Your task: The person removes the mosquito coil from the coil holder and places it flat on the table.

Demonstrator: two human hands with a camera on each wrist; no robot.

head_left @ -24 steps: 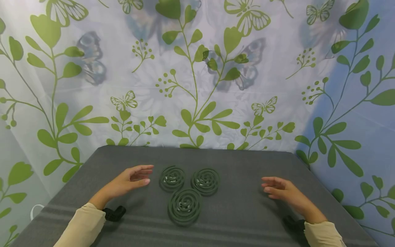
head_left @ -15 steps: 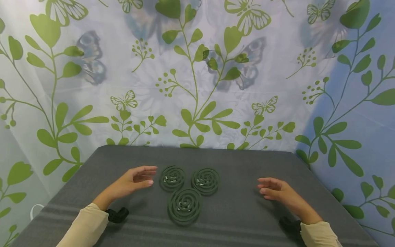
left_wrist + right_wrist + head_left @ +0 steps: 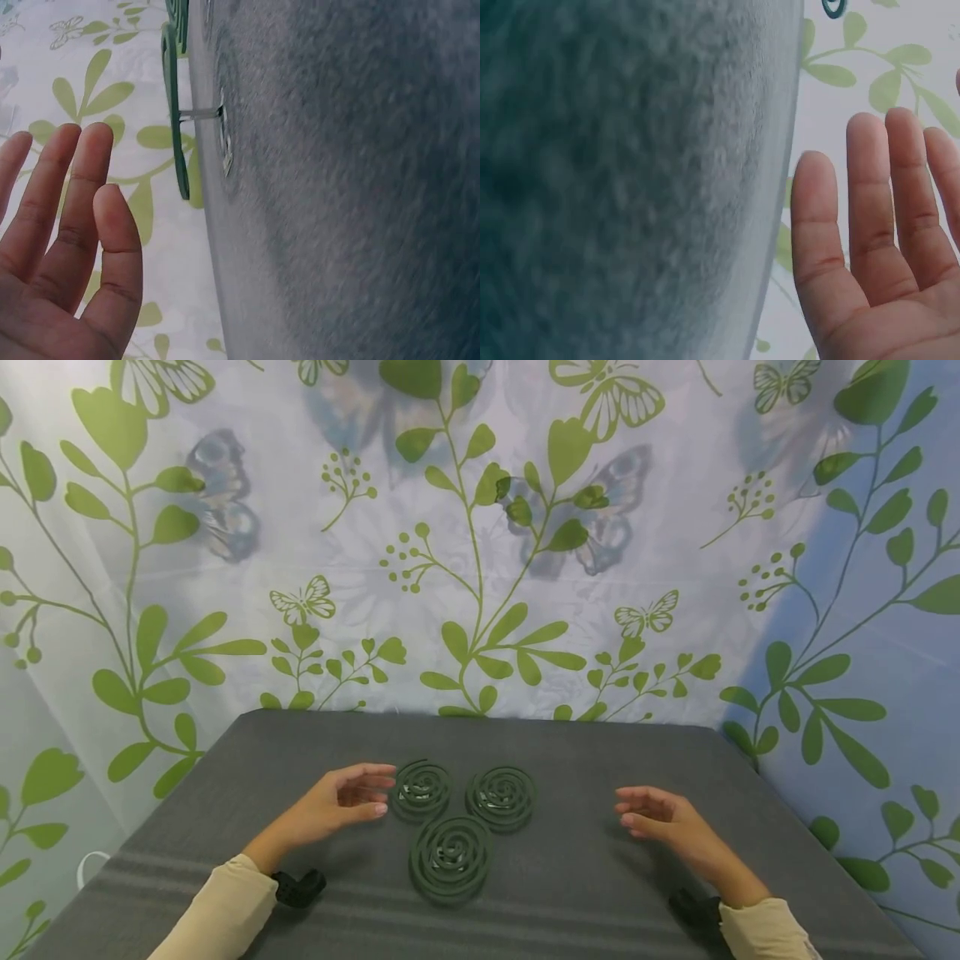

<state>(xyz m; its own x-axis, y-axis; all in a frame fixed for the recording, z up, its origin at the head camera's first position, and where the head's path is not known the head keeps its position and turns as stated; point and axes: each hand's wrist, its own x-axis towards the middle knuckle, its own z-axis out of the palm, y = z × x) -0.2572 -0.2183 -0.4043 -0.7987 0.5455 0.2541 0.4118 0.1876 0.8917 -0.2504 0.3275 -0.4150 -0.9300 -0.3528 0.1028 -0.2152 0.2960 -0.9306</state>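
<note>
Three dark green mosquito coils lie grouped mid-table in the head view: the back left coil (image 3: 422, 787), the back right coil (image 3: 500, 797) and the front coil (image 3: 452, 857). Shiny metal stands glint beneath them. Seen edge-on in the left wrist view, one coil (image 3: 175, 112) is raised off the cloth on a thin metal stand (image 3: 201, 114). My left hand (image 3: 339, 802) hovers just left of the back left coil, fingers relaxed, holding nothing. Farther off on the right, my right hand (image 3: 669, 821) is in the air with loosely extended fingers, also holding nothing.
Grey cloth covers the table (image 3: 570, 877). A white curtain (image 3: 337, 552) printed with green leaves and butterflies hangs behind and beside it. Each wrist carries a black device, such as the left wrist device (image 3: 300, 888).
Both hands have moved inward: the left one rightward, close to the back left coil, the right one leftward. The coils stay in place on the table.
</note>
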